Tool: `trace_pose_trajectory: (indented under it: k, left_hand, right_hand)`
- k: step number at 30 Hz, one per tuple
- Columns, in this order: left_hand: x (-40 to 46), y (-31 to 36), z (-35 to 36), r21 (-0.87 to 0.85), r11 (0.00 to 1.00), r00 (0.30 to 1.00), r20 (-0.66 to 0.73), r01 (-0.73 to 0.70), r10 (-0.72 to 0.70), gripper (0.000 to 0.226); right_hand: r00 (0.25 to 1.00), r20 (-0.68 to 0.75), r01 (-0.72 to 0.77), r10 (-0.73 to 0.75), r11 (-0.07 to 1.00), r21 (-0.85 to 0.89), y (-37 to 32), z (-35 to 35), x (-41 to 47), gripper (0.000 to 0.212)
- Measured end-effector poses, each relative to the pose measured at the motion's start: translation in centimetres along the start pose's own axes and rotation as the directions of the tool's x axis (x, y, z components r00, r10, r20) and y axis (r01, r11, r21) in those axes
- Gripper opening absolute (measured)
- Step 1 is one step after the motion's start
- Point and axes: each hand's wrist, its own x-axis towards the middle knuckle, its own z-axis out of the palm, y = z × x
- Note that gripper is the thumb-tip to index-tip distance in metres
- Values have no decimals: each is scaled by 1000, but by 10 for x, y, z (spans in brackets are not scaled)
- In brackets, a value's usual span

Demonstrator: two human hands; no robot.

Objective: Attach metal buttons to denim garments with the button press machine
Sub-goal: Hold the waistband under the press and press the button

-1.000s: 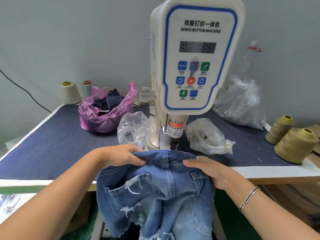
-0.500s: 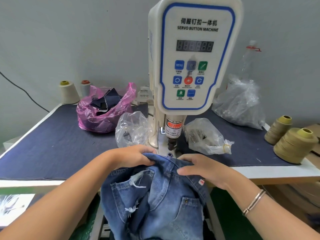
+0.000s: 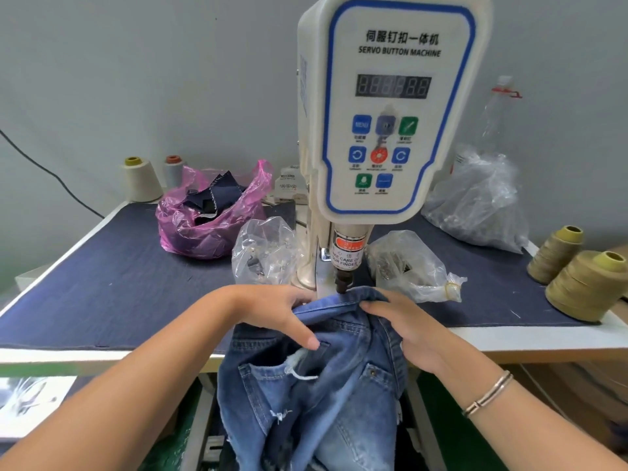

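Observation:
A ripped blue denim garment (image 3: 316,385) hangs over the table's front edge, its waistband lying right under the dark punch (image 3: 342,282) of the white servo button machine (image 3: 390,107). My left hand (image 3: 275,311) grips the waistband left of the punch, thumb laid over the fabric. On the punch's right side my right hand (image 3: 404,324) holds the band, fingers curled onto the cloth. The lower die is hidden by the denim.
Two clear bags of metal parts (image 3: 263,249) (image 3: 404,263) flank the machine column. A pink bag with dark scraps (image 3: 207,212) sits back left, a large clear bag (image 3: 475,202) back right. Thread cones (image 3: 584,287) stand at the right edge, others (image 3: 141,180) far left.
Both hands have pushed the waistband forward, from the table's edge to under the punch. The denim has bunched up and shifted between them.

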Motion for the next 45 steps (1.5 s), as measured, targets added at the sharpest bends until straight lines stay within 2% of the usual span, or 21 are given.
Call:
trace_pose_trajectory:
  k: [3,7,10,14,16,17,19,22,24,27,30,31,34,37,40,42,45]
  left_hand:
    - [1,-4,1,66,996,998,29,62,-64,47]
    - [6,-2,-9,101,994,999,0,43,-44,15]
    - [10,1,-19,98,995,998,-70,2,4,15]
    - [19,-2,-28,79,996,993,-107,-42,50,17]
    - [23,-5,-26,48,998,989,-140,-43,49,24]
    - [25,-7,-25,-1,999,986,-161,-48,48,31]
    - [28,-10,-21,-126,989,981,-185,-78,54,39]
    - [29,-8,-20,-228,967,978,-196,-108,63,34]
    - [25,-7,-21,-245,964,976,-214,-98,45,36]
    - [18,-5,-21,-232,972,992,-128,-46,16,65]
    - [11,-4,-18,-16,1000,998,-57,26,-27,82]
    - [11,-6,-18,38,998,997,-59,50,-48,72]
    - [9,-8,-17,45,998,996,-77,47,-44,19]
    - [7,-11,-20,-99,995,995,-92,18,-27,11]
    - [6,-17,-21,-335,942,994,-106,-5,-33,36]
    - [11,-22,-19,-443,896,994,-98,2,-51,46]
    - [22,-26,-10,-545,839,986,-130,18,-106,46]
  right_hand:
    - [999,-13,-47,48,998,45,8,-3,3,22]
    - [997,-80,16,-4,989,145,0,-2,11,21]
    - [991,-130,38,-16,985,167,-10,-1,24,20]
    - [987,-155,-14,37,989,150,-21,-1,33,12]
    - [996,-75,-37,46,991,127,-20,-8,33,42]
    - [998,-13,-57,58,997,52,-20,-11,32,53]
    - [989,109,-82,99,985,-151,-21,-14,31,45]
    - [985,134,-66,111,950,-304,-26,-16,30,32]
    - [988,124,-52,95,949,-311,-26,-18,31,30]
    - [994,74,-67,85,973,-223,-20,-19,32,24]
    - [997,8,-75,77,988,-136,-14,-21,34,21]
    - [997,4,-77,78,991,-113,-14,-21,35,20]
    - [997,8,-76,77,992,-106,-13,-21,34,17]
    - [998,19,-63,64,995,-79,-13,-18,34,13]
    - [998,23,-58,58,998,-15,-16,-16,36,14]
    - [997,-2,-71,71,997,3,-16,-16,37,24]
    - [994,-64,-84,85,996,17,-11,-13,43,38]
